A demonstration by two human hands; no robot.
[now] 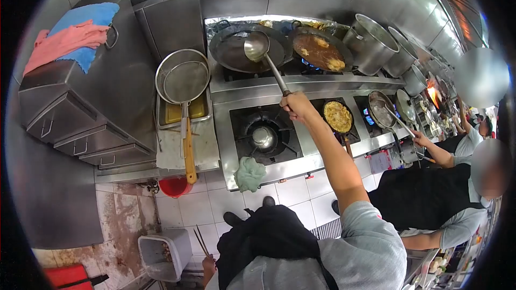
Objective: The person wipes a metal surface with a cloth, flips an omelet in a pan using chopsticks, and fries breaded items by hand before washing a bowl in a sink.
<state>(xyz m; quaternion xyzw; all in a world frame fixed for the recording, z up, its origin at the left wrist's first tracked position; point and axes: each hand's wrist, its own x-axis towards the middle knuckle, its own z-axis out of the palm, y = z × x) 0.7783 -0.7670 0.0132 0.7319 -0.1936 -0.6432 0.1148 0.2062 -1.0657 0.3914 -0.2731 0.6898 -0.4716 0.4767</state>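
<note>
My right hand (295, 108) is closed round the handle of a long steel ladle (277, 76). The ladle's bowl hangs over the dark wok (231, 53) at the back left of the stove. Low at my left side, my left hand (208, 264) grips a pair of long, thin cooking chopsticks (201, 240), their tips pointing up and slightly apart. Beside the dark wok, a second wok (317, 48) holds brown liquid with several golden pieces in it. A small frying pan (346, 142) with a yellow omelette-like round sits right of my forearm.
Below the ladle is a burner (263, 137), with a green cloth (250, 174) on the stove's front edge. Strainers (185, 78) lie over a tray at left. A grey bin (165, 255) and red bucket (174, 187) stand on the floor. A co-worker (424, 196) handles a pan at right.
</note>
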